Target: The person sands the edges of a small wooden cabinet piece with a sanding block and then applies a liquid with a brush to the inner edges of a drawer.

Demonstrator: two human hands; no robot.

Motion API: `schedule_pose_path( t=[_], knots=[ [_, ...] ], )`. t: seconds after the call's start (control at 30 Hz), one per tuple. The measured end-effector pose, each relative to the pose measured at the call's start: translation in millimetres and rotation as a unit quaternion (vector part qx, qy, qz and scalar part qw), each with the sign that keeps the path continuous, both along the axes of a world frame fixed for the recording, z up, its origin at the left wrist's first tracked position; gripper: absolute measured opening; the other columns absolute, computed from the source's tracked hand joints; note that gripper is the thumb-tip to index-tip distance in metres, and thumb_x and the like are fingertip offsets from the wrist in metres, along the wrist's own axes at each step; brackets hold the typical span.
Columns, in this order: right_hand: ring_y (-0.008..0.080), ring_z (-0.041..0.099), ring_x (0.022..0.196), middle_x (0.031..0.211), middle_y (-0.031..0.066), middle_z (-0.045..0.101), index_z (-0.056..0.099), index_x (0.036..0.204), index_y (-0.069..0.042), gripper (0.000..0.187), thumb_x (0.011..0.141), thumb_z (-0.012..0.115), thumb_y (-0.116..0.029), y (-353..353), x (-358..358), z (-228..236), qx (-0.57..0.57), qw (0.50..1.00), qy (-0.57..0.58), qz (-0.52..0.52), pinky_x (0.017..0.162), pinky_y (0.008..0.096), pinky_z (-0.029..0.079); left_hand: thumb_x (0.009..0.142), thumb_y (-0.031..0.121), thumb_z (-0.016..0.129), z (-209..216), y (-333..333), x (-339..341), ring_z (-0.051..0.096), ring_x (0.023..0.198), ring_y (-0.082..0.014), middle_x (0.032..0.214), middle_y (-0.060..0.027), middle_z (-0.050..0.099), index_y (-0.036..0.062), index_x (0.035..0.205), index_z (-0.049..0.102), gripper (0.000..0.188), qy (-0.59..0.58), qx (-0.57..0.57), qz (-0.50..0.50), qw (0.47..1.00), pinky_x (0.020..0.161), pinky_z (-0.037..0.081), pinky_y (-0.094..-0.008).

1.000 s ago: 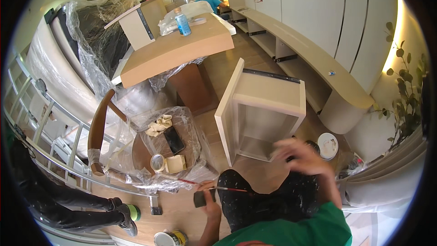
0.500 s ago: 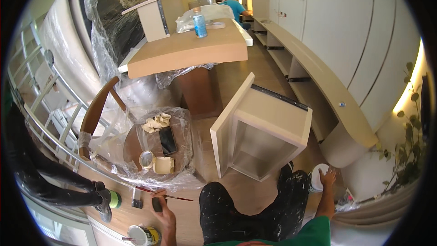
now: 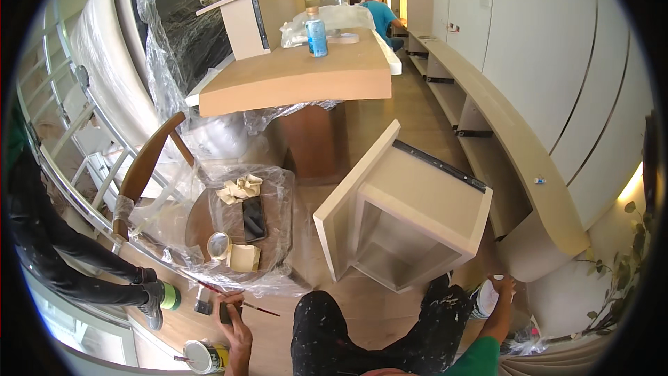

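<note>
My left hand is closed around a thin red-handled paintbrush and a short dark object, whose kind I cannot make out. Down at my right, my right hand grips the upper edge of a white tub standing on the floor by my foot. In front of my knees, a beige drawer box rests tilted on the floor, its hollow side toward me and a black runner along its upper edge. By my left hand stand a paint can and a flat brush.
A plastic-wrapped chair holds a phone, tape roll and crumpled cloth. Behind it a table carries a bottle. Another person's legs are beside the ladder. A long low cabinet runs along the right.
My right hand has shifted from spread over the tub's top to its edge. My left hand has moved slightly left with the brush. The whole view has shifted a little.
</note>
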State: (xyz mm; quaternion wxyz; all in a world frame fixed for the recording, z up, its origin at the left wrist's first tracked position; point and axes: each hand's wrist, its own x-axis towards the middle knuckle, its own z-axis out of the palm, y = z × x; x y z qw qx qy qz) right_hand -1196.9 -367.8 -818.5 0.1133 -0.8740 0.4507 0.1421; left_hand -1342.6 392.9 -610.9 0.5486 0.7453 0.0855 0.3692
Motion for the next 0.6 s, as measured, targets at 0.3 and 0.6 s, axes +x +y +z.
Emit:
schedule_pose_path(
  t=[0.3, 0.6],
  knots=[
    [0.0463, 0.026, 0.152, 0.165, 0.0209, 0.03, 0.045, 0.152, -0.013, 0.104, 0.072, 0.076, -0.071, 51.9, -35.1, -5.7, 0.068, 0.987, 0.077, 0.123, 0.116, 0.064, 0.033, 0.111, 0.028, 0.041, -7.1, -15.2, -2.2, 0.055, 0.1, -0.0217, 0.111, -0.0124, 0.058, -0.005, 0.108, 0.064, 0.04, -0.009, -0.043, -0.034, 0.998, 0.087, 0.047, -0.0329],
    [0.0412, 0.053, 0.132, 0.14, 0.0244, 0.056, 0.062, 0.135, -0.01, 0.077, 0.077, 0.076, -0.059, 125.2, -97.1, -38.0, 0.138, 0.954, 0.101, 0.248, 0.107, 0.0517, 0.047, 0.113, 0.038, 0.036, -9.1, 11.1, -30.8, 0.053, 0.093, -0.0177, 0.103, -0.0068, 0.059, 0.0001, 0.105, 0.062, 0.047, -0.046, -0.048, 0.05, 0.997, 0.083, 0.043, -0.0311]
  ],
)
